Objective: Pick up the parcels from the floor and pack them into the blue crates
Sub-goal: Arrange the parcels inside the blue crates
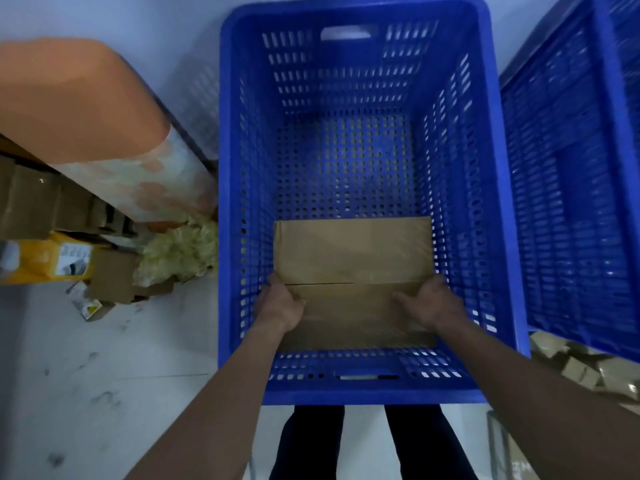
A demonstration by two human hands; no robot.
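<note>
Gripping the parcel (353, 258) inside the blue crate (225, 188), left hand (281, 304) and right hand (434, 304) hide its side edges.

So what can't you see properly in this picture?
All in the head view:
- Underside of the cardboard parcel, and whether it touches the blue crate's floor: hidden by the parcel itself.
- Fingertips of the left hand and right hand gripping it: tucked round its sides.
- Second crate on the right: cut off by the picture's edge.
- Label on the yellow parcel: too small and blurred to read.
</note>
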